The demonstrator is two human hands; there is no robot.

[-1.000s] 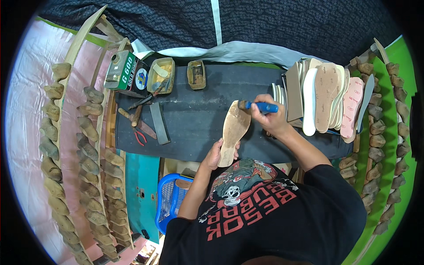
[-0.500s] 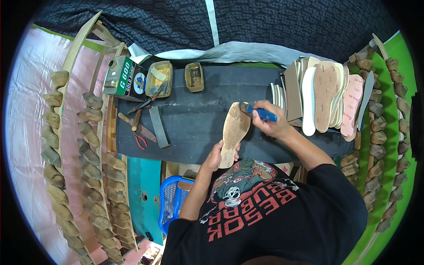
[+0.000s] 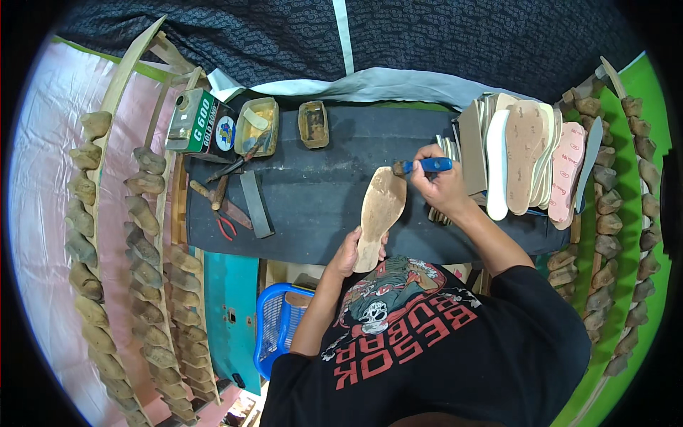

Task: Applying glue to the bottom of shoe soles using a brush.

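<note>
A tan insole (image 3: 383, 206) with a shiny, wet-looking patch near its toe end is held over the front of the table. My left hand (image 3: 348, 252) grips its narrow heel end, thumb on one side and fingertips on the other. In my right hand (image 3: 442, 188) is a blue-handled brush (image 3: 431, 165), pinched between the fingers. Its dark bristles point left and lie at the right edge of the insole's toe. Whether they touch the insole I cannot tell.
Insoles (image 3: 525, 156) stand stacked at the right. Two glue-stained tubs (image 3: 313, 127) and a metal can (image 3: 201, 128) stand at the back left. Near them lie a hammer (image 3: 218, 193), red-handled pliers (image 3: 227, 228) and a grey flat bar (image 3: 257, 205). Racks of shoe lasts (image 3: 85, 188) line both sides.
The brush has moved slightly right, from the insole's toe surface to its right edge, and its handle has turned more level. The left hand keeps its hold on the insole.
</note>
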